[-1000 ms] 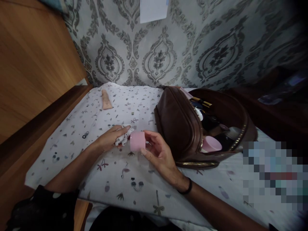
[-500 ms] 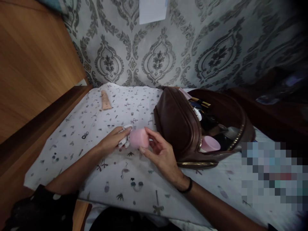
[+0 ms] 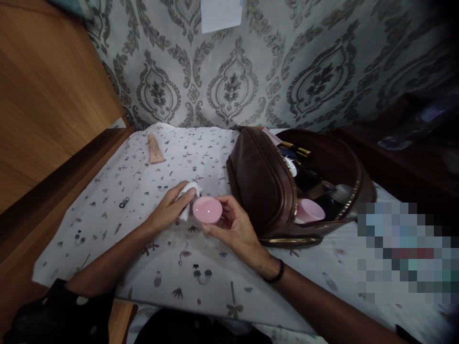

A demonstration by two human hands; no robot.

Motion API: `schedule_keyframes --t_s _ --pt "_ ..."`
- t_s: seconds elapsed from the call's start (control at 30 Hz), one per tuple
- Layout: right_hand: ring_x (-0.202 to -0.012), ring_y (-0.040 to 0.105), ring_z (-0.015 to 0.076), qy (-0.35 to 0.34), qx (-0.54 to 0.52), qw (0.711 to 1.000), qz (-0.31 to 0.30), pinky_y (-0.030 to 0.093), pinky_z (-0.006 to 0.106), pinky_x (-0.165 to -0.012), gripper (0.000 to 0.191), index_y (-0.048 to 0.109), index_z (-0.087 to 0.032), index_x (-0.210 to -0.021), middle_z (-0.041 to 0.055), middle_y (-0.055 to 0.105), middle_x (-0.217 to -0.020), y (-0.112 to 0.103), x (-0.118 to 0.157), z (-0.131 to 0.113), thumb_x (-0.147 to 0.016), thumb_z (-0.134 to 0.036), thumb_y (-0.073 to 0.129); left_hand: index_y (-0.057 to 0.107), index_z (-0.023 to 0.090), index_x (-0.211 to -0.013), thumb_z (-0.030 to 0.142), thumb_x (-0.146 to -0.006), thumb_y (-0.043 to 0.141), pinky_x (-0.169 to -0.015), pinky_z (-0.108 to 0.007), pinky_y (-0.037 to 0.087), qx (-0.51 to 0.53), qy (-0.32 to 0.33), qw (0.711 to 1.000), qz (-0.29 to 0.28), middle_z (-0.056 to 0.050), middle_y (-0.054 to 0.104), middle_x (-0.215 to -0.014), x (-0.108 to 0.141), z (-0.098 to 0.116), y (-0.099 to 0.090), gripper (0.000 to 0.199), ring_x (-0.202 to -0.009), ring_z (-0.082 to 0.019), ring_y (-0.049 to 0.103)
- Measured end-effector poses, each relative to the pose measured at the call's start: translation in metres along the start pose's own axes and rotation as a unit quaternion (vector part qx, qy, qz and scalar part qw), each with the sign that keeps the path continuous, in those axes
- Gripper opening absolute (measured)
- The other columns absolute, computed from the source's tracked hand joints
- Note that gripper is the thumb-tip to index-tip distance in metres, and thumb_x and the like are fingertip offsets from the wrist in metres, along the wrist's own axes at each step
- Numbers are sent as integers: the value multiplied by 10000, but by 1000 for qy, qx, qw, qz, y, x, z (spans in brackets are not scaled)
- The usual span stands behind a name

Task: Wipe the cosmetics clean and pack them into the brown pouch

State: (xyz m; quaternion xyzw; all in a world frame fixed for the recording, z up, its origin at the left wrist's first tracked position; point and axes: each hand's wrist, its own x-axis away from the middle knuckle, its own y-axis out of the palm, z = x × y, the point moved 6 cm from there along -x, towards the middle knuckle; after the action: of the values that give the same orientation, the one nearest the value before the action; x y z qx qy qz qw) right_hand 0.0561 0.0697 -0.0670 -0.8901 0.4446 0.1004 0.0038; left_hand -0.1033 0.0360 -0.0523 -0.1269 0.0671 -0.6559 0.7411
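Note:
Between thumb and fingers, my right hand (image 3: 234, 227) holds a small pink cosmetic jar (image 3: 207, 210), a round glossy face of it turned up toward me. My left hand (image 3: 172, 205) pinches a crumpled white wipe (image 3: 188, 191) just left of the jar; whether the wipe touches it I cannot tell. Right of my hands stands an open brown toiletry bag (image 3: 254, 186) with gold zips. Inside it are a pink cup-like container (image 3: 310, 210), a gold-and-black tube and several dark items, partly hidden by the bag's wall.
A beige squeeze tube (image 3: 155, 149) lies toward the back left on the white printed cloth (image 3: 201, 162). Wooden panels (image 3: 53, 81) border the left side. Patterned wallpaper (image 3: 233, 81) rises behind. A blurred-out patch (image 3: 405, 253) covers something at the right.
My right hand has tilted the pink jar, so its round face now points up at me instead of its side. More of the white wipe shows above my left fingers.

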Motion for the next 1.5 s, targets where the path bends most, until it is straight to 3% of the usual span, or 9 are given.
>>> schedule_keyframes --t_s 0.17,0.3,0.5,0.67,0.77,1.0,1.1,1.33,1.5 --pt "-951 662 191 -16 34 999 1 541 350 -881 441 577 -223 -1002 30 692 -1017 0 -3 5 -682 -358 849 697 176 -983 552 -1009 367 -888 -280 450 -57 133 989 -8 -40 614 -920 7 20 5 500 -921 -187 586" --pt "-971 665 201 -13 14 1000 11 553 346 -884 466 616 -217 -1027 42 706 -1038 -2 -2 3 -691 -439 850 750 184 -1012 447 -993 479 -811 -281 452 -122 200 972 -32 -53 595 -893 7 32 1 378 -877 -185 578" --pt "-1021 682 224 28 -26 999 -20 565 389 -927 486 681 -218 -1109 59 726 -1113 -1 2 3 -714 -451 842 773 198 -950 412 -914 639 -758 -272 464 -81 199 976 -45 -53 669 -871 2 32 -10 255 -806 -168 601" --pt "-1051 687 236 21 -26 994 -100 546 429 -977 511 715 -216 -1127 53 744 -1120 10 4 1 -682 -411 870 773 204 -962 375 -929 613 -787 -283 469 -74 195 977 -38 -51 676 -871 2 29 -3 236 -835 -173 614" --pt "-1043 680 239 22 -1 993 -114 533 434 -979 531 716 -209 -1146 48 743 -1124 14 4 2 -676 -400 870 773 213 -997 358 -955 568 -813 -294 474 -75 194 975 -80 -59 657 -904 5 29 7 255 -867 -177 613" --pt "-709 595 147 106 21 990 -89 490 275 -644 409 685 -166 -872 -17 672 -787 9 0 27 -589 -384 884 779 252 -1020 334 -952 569 -901 -336 487 -89 205 956 -189 -96 620 -1084 20 41 19 236 -1020 -209 604" --pt "-668 539 121 133 -8 990 -53 444 249 -612 478 647 -177 -875 -53 601 -734 4 -5 33 -497 -322 901 781 233 -978 298 -910 632 -943 -350 490 -93 224 947 -208 -104 626 -1151 22 46 17 176 -1083 -222 615" --pt "-804 603 135 146 -90 983 -58 486 250 -692 570 582 -211 -965 -23 627 -924 7 -3 19 -515 -314 916 755 212 -993 206 -900 673 -913 -313 511 -54 294 943 -148 -73 704 -1076 15 45 3 124 -1000 -171 664" --pt "-841 637 141 139 -97 984 -62 503 275 -762 628 540 -228 -1011 -17 650 -971 8 -1 21 -525 -304 931 749 197 -1001 235 -926 650 -867 -281 511 -76 263 958 -86 -58 709 -1005 7 35 -1 129 -946 -150 663"
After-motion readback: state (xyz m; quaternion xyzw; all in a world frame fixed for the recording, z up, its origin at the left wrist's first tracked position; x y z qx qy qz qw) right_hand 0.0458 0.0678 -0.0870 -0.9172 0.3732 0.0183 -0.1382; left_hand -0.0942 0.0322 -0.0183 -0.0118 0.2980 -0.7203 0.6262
